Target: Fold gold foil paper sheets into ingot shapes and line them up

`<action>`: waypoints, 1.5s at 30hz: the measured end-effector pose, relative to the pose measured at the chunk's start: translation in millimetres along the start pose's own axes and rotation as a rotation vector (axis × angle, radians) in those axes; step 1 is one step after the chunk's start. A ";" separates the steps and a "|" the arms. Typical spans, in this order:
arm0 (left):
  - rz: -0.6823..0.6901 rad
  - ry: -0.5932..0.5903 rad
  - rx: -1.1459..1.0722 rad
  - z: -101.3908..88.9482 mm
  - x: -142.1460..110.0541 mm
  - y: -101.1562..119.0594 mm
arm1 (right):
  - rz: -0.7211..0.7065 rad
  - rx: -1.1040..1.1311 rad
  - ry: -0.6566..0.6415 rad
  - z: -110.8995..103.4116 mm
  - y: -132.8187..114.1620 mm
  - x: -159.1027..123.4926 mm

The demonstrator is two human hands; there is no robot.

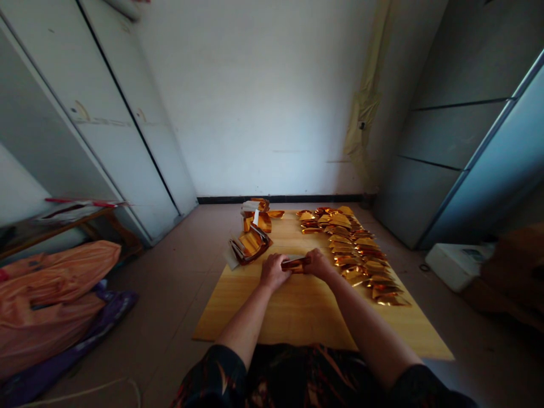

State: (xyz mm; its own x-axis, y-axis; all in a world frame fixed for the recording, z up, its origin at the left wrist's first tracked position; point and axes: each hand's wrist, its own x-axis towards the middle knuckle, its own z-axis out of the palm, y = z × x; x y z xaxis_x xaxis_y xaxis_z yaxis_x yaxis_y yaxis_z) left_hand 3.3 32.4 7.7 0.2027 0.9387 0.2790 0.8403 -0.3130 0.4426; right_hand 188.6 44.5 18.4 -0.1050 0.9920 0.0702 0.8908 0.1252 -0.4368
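Observation:
Over the middle of a light wooden board (pixel 280 311), my left hand (pixel 274 271) and my right hand (pixel 318 264) grip opposite ends of one piece of gold foil paper (pixel 295 265). The paper looks partly folded, with a pale strip along its upper side. Fingers of both hands are closed on it. Beyond my left hand lies a curved stack of gold foil sheets (pixel 250 245). To the right of my right hand, many folded gold foil pieces (pixel 361 249) stand in overlapping rows.
Another bundle of gold sheets (pixel 257 218) sits at the board's far left. Orange and purple bags (pixel 59 300) lie on the floor at left. A white box (pixel 459 263) stands at right, near a grey fridge-like cabinet (pixel 442 124). White cabinets (pixel 114 124) flank the left side.

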 end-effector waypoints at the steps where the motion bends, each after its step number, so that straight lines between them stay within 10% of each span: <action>1: 0.001 -0.011 0.006 -0.8 -0.1 1.0 | 0.002 0.001 0.000 -1.2 -0.1 -1.3; 34: -0.056 -0.002 -0.125 6.8 4.9 -9.1 | 0.178 0.119 -0.044 -11.3 2.1 13.3; 45: -0.031 0.161 -0.129 12.0 1.9 -11.4 | 0.223 -0.046 0.089 3.3 1.8 17.4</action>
State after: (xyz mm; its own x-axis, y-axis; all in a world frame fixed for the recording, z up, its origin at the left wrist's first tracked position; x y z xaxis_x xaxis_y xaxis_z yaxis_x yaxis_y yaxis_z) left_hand 0.1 39.5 -7.1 0.0859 0.9163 0.3912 0.7713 -0.3097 0.5560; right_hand 186.9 62.0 15.9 0.1342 0.9894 0.0560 0.9071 -0.0999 -0.4089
